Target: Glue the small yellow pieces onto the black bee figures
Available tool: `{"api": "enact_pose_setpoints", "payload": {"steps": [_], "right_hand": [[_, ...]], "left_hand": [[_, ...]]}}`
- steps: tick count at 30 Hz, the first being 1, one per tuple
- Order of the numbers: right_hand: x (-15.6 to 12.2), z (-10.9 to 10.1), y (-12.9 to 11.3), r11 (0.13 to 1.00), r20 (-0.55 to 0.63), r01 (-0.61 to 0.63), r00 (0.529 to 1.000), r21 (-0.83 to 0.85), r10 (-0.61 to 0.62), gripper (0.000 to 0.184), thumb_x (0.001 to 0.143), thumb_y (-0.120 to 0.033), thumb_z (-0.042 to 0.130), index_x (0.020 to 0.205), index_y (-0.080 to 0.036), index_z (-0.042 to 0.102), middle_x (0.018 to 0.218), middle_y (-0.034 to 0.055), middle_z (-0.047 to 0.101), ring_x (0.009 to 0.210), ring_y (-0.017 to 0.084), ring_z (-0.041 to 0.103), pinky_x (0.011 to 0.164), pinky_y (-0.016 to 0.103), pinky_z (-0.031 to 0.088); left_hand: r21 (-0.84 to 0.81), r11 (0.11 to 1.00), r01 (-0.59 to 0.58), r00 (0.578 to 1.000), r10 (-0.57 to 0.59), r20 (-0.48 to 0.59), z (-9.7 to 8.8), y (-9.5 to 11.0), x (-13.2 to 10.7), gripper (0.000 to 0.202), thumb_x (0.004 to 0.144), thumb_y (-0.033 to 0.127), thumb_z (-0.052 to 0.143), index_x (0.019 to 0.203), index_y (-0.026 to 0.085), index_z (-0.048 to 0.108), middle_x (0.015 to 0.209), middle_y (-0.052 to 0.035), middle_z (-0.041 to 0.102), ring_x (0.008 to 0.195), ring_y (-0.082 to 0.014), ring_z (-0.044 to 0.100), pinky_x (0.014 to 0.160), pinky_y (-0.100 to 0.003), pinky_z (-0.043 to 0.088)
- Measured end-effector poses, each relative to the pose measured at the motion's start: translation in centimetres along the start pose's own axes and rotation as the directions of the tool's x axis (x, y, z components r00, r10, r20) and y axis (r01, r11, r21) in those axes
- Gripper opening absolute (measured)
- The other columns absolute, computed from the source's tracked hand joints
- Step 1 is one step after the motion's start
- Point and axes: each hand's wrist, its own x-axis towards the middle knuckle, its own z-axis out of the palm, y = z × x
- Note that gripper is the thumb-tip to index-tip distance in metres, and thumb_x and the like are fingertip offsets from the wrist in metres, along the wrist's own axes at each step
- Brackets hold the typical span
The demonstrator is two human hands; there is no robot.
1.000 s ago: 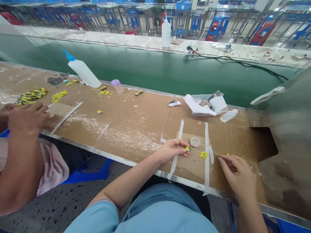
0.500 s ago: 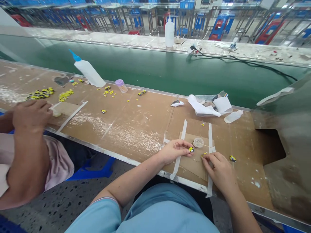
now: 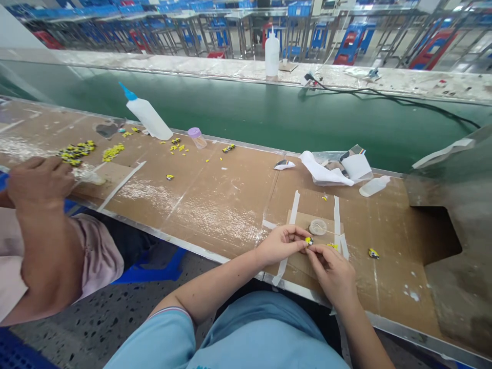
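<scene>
My left hand (image 3: 280, 246) pinches a small yellow, black and white plastic piece (image 3: 309, 240) between thumb and fingertips. Right up against its lower edge are the closed fingertips of my right hand (image 3: 335, 274); anything between them is too small or hidden to make out. Just behind the hands sits a small round clear dish (image 3: 318, 227) with a thin stick lying across its rim. Small yellow parts (image 3: 332, 246) show past my right fingers, partly covered. Another yellow and black piece (image 3: 373, 253) lies to the right on the cardboard.
Tape strips (image 3: 294, 207) edge the cardboard mat. Behind are a clear tray (image 3: 338, 180) with papers and a small bottle (image 3: 374, 186). Leftward stand a purple-lidded jar (image 3: 197, 137) and a blue-tipped bottle (image 3: 149, 119). A co-worker's hand (image 3: 40, 179) is near piles of yellow pieces (image 3: 77, 152).
My right hand has moved left from the yellow parts on the mat to the piece in my left hand. The view has shifted slightly. The co-worker's hand has moved a little left.
</scene>
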Motion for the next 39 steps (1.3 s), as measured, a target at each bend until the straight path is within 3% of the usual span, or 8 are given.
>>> {"api": "enact_pose_setpoints", "payload": {"steps": [5, 16, 26, 31, 39], "right_hand": [[-0.4, 0.2, -0.4, 0.999, -0.055, -0.015, 0.998, -0.029, 0.013, 0.027, 0.094, -0.037, 0.044, 0.082, -0.023, 0.063, 0.075, -0.0013, 0.071, 0.063, 0.011, 0.065, 0.056, 0.022, 0.048], [-0.4, 0.6, -0.3, 0.952, -0.166, 0.229, 0.950, -0.201, -0.264, 0.009, 0.087, -0.016, 0.054, 0.086, -0.020, 0.062, 0.079, 0.0023, 0.069, 0.068, 0.011, 0.064, 0.069, 0.021, 0.049], [-0.2, -0.5, -0.2, 0.972, -0.199, 0.204, 0.954, -0.120, -0.225, 0.010, 0.084, -0.018, 0.058, 0.076, -0.022, 0.062, 0.063, -0.0020, 0.061, 0.057, 0.010, 0.054, 0.060, 0.025, 0.043], [-0.3, -1.1, 0.2, 0.979, -0.258, 0.166, 0.947, -0.116, -0.191, 0.006, 0.083, -0.019, 0.061, 0.077, -0.021, 0.061, 0.056, -0.0054, 0.052, 0.052, 0.008, 0.047, 0.062, 0.026, 0.039], [-0.2, -0.6, 0.6, 0.981, -0.213, 0.167, 0.959, -0.101, -0.185, 0.008, 0.085, -0.020, 0.060, 0.077, -0.020, 0.061, 0.054, -0.0067, 0.050, 0.051, 0.007, 0.047, 0.066, 0.026, 0.036]], "left_hand": [[-0.024, 1.000, -0.005, 1.000, 0.005, -0.011, 0.0, 0.0, 0.1, 0.049, 0.053, 0.044, 0.082, 0.085, 0.012, 0.065, 0.064, 0.0003, 0.064, 0.060, -0.0091, 0.061, 0.072, -0.026, 0.049], [-0.060, 0.998, 0.035, 0.999, -0.038, -0.035, 0.0, -0.1, 0.1, 0.052, 0.048, 0.045, 0.084, 0.083, 0.011, 0.065, 0.062, 0.0011, 0.063, 0.058, -0.0085, 0.061, 0.074, -0.028, 0.050], [-0.100, 0.993, 0.063, 0.997, -0.057, 0.057, -0.3, 0.5, 0.0, 0.045, 0.052, 0.038, 0.085, 0.084, 0.011, 0.067, 0.076, -0.0032, 0.068, 0.069, -0.0113, 0.064, 0.077, -0.030, 0.052], [-0.077, 0.991, 0.106, 0.991, -0.099, 0.087, -0.3, 0.7, 0.0, 0.048, 0.050, 0.039, 0.085, 0.084, 0.010, 0.069, 0.072, -0.0044, 0.070, 0.068, -0.0120, 0.066, 0.082, -0.031, 0.051], [-0.027, 0.994, 0.106, 0.990, -0.103, 0.101, -0.7, 0.4, 0.0, 0.045, 0.051, 0.038, 0.084, 0.085, 0.012, 0.072, 0.079, -0.0056, 0.072, 0.071, -0.0120, 0.066, 0.085, -0.031, 0.051]]}}
